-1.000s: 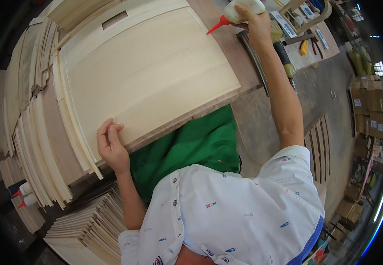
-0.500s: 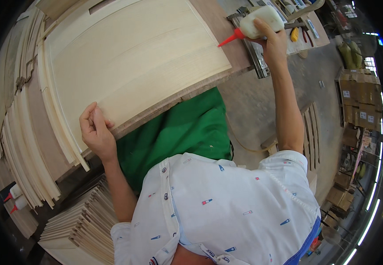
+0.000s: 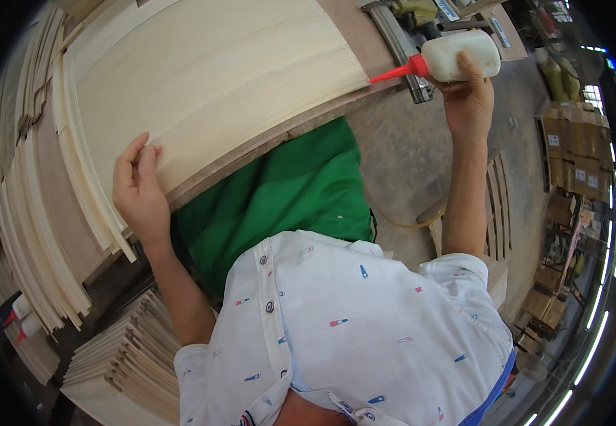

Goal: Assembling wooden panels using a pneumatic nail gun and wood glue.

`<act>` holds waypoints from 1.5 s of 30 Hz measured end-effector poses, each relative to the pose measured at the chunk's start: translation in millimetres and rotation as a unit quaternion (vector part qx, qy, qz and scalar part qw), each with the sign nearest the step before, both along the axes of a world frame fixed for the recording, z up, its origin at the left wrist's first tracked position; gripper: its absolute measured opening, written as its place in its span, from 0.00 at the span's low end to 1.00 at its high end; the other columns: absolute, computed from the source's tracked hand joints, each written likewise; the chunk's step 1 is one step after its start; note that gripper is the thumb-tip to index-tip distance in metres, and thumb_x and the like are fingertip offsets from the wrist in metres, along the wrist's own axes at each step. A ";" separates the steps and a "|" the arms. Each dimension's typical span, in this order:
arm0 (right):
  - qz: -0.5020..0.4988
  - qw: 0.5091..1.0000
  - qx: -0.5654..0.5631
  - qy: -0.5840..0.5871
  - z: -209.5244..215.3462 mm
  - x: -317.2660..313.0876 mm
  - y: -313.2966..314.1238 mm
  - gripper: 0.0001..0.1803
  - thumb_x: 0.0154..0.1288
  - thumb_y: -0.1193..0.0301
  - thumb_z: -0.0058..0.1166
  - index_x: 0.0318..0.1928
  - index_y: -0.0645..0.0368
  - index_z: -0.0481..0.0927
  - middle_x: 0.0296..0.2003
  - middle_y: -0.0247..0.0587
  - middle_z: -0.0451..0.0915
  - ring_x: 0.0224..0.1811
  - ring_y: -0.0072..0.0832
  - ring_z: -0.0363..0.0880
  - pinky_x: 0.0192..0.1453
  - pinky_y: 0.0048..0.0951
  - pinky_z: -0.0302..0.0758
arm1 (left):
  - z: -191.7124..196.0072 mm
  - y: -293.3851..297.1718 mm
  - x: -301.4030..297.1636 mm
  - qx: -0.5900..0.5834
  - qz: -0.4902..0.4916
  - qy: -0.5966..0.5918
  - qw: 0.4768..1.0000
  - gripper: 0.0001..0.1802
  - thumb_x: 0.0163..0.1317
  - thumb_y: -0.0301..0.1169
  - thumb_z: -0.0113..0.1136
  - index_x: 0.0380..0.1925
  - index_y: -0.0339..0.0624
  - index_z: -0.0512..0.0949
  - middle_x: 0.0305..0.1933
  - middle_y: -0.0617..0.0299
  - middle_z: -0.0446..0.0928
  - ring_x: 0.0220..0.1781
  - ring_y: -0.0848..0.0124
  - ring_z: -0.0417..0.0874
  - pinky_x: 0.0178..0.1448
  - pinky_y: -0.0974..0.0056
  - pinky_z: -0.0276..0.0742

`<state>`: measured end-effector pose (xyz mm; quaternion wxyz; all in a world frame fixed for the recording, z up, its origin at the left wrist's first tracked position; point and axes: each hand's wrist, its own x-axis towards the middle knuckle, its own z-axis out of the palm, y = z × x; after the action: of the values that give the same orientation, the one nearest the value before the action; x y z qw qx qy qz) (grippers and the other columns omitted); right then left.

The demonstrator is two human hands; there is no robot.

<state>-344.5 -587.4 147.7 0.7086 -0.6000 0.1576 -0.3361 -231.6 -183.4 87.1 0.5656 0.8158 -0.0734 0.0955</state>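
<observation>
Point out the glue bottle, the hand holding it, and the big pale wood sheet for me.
Glue bottle [image 3: 460, 57], head view, on its white body.
Right hand [image 3: 468, 106], head view, on the back of the hand.
Pale wood sheet [image 3: 215, 78], head view, on its bare top face.

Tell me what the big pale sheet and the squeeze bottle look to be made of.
Sheet: likely thin wood veneer, unfinished and matt, with faint straight grain. Bottle: seemingly soft whitish plastic, slightly translucent, with a red plastic nozzle.
</observation>
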 end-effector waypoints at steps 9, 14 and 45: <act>0.215 0.968 0.128 0.004 -21.1 58.4 142.5 0.23 0.65 0.70 0.57 0.58 0.64 0.69 0.51 0.44 0.77 0.53 0.39 0.79 0.60 0.48 0.78 | 24.4 63.9 88.8 0.182 -0.176 0.152 0.955 0.14 0.66 0.34 0.55 0.41 0.33 0.80 0.32 0.65 0.79 0.33 0.77 0.77 0.41 0.72 0.74; 0.333 0.935 0.115 0.030 -26.5 89.2 255.7 0.24 0.60 0.71 0.63 0.55 0.66 0.71 0.46 0.42 0.78 0.48 0.30 0.80 0.52 0.35 0.80 | 20.7 67.8 111.5 0.128 -0.174 0.267 0.939 0.13 0.64 0.32 0.55 0.39 0.32 0.79 0.31 0.62 0.79 0.30 0.74 0.77 0.36 0.69 0.74; 0.163 0.986 -0.001 0.019 -28.5 31.9 116.7 0.23 0.54 0.79 0.67 0.51 0.64 0.75 0.43 0.38 0.81 0.46 0.27 0.79 0.53 0.29 0.75 | 5.4 67.8 87.6 0.171 -0.131 0.144 0.966 0.10 0.65 0.31 0.56 0.40 0.37 0.80 0.30 0.68 0.76 0.33 0.81 0.73 0.41 0.74 0.70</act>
<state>-312.6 -470.7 119.3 0.7500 -0.6250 0.0707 -0.2046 -144.0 -115.6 92.5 0.4302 0.8887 -0.1129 -0.1118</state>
